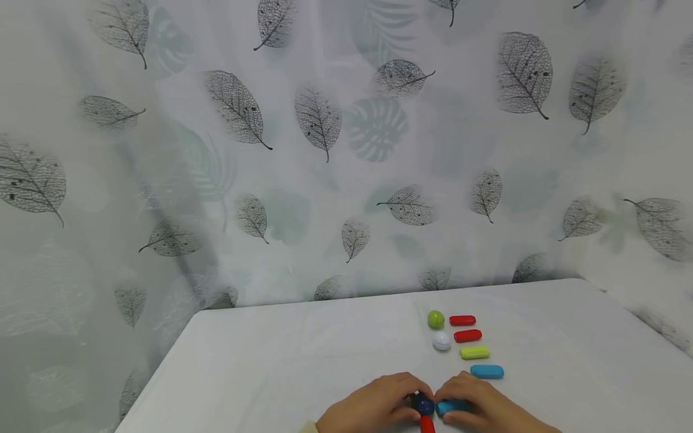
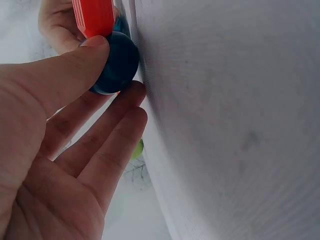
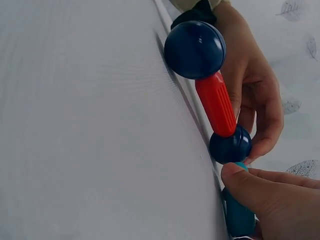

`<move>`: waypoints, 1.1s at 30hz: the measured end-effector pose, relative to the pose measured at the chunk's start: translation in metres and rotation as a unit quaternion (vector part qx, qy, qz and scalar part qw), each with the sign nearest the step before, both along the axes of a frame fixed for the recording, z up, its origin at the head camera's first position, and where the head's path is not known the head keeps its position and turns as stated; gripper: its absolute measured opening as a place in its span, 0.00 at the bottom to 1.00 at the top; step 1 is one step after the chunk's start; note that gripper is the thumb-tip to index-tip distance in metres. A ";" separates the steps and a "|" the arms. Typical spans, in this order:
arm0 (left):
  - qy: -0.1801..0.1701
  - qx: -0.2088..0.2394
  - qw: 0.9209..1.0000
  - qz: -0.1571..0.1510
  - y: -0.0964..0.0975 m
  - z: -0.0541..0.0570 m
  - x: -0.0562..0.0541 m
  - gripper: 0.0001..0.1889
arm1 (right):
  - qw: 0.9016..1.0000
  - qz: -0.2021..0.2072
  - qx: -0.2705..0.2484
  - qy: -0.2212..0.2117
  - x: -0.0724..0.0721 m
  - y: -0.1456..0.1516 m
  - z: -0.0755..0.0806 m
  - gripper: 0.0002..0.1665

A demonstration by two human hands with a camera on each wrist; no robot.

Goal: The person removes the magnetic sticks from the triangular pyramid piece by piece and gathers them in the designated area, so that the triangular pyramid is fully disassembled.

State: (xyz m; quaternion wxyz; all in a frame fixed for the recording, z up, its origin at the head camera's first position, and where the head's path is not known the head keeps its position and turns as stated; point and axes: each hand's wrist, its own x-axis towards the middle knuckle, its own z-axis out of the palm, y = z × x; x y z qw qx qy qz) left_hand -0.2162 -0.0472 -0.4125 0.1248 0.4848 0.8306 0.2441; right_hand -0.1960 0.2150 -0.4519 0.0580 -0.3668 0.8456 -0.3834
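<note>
My left hand (image 1: pixel 376 402) pinches a dark blue ball (image 1: pixel 425 405) between thumb and fingers. A red stick (image 3: pixel 216 104) joins this ball to a second dark blue ball (image 3: pixel 194 50), seen in the right wrist view. From the other side my right hand (image 1: pixel 482 398) grips a light blue stick (image 1: pixel 452 407). One end of that stick faces the held ball at very close range; whether they touch I cannot tell. In the left wrist view the thumb lies over the ball where the red stick (image 2: pixel 95 17) meets it.
Beyond the hands on the white table (image 1: pixel 314 349) lie a green ball (image 1: pixel 435 319), a white ball (image 1: pixel 441 341), two red sticks (image 1: pixel 462 320), a yellow-green stick (image 1: pixel 474 353) and another blue stick (image 1: pixel 486 371). A leaf-patterned curtain (image 1: pixel 325 180) hangs behind the table.
</note>
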 end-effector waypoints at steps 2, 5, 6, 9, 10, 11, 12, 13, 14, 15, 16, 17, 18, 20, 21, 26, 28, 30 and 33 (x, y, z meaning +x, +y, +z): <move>-0.007 -0.002 1.000 0.001 0.001 -0.001 0.000 0.17 | 1.000 0.007 0.003 0.012 0.001 0.003 0.000 0.15; -0.014 -0.008 1.000 0.006 0.003 -0.002 0.000 0.17 | 1.000 0.000 0.009 -0.001 0.002 0.007 0.002 0.15; -0.015 -0.009 1.000 0.008 0.003 -0.002 0.000 0.17 | 1.000 -0.005 0.011 -0.008 0.003 0.009 0.003 0.16; -0.019 -0.013 1.000 0.013 0.004 -0.002 -0.001 0.17 | 0.999 -0.027 0.017 -0.016 0.006 0.013 0.007 0.17; -0.018 -0.015 1.000 0.014 0.004 -0.002 -0.001 0.17 | 0.999 -0.032 0.019 -0.013 0.007 0.015 0.008 0.17; -0.019 -0.016 1.000 0.015 0.004 -0.001 -0.001 0.17 | 0.999 -0.039 0.022 -0.011 0.008 0.017 0.010 0.18; -0.018 -0.019 1.000 0.016 0.004 -0.001 -0.001 0.17 | 0.999 -0.046 0.026 -0.011 0.009 0.018 0.011 0.18; -0.018 -0.020 0.999 0.017 0.004 0.000 -0.002 0.18 | 0.998 -0.054 0.032 -0.008 0.009 0.020 0.012 0.18; -0.019 -0.020 0.999 0.016 0.004 0.000 -0.002 0.17 | 0.997 -0.062 0.039 -0.009 0.010 0.022 0.013 0.19; -0.019 -0.020 1.000 0.015 0.004 0.000 -0.002 0.17 | 0.996 -0.070 0.046 -0.008 0.010 0.024 0.014 0.19; -0.019 -0.020 1.000 0.013 0.004 0.001 -0.002 0.17 | 0.995 -0.078 0.054 -0.007 0.010 0.026 0.014 0.19; -0.020 -0.019 1.000 0.013 0.004 0.001 -0.002 0.17 | 0.994 -0.087 0.062 -0.008 0.011 0.028 0.014 0.19; -0.020 -0.020 1.000 0.013 0.004 0.001 -0.003 0.17 | 0.993 -0.095 0.070 -0.005 0.011 0.030 0.014 0.19; -0.019 -0.020 1.000 0.013 0.003 0.000 -0.003 0.17 | 0.990 -0.112 0.087 0.001 0.011 0.034 0.013 0.19; -0.017 -0.021 1.000 0.013 0.003 0.000 -0.003 0.17 | 0.988 -0.119 0.094 0.003 0.011 0.035 0.013 0.19; -0.026 -0.024 0.999 0.019 0.003 -0.001 -0.003 0.17 | 0.981 -0.151 0.117 -0.001 0.010 0.044 0.012 0.19; -0.032 -0.025 0.999 0.020 0.003 -0.001 -0.003 0.17 | 0.980 -0.159 0.119 -0.006 0.010 0.047 0.012 0.20; -0.032 -0.026 0.999 0.020 0.003 -0.001 -0.003 0.17 | 0.978 -0.171 0.119 -0.013 0.010 0.050 0.012 0.21; -0.035 -0.025 0.999 0.021 0.003 -0.001 -0.003 0.17 | 0.974 -0.194 0.111 -0.036 0.011 0.052 0.014 0.20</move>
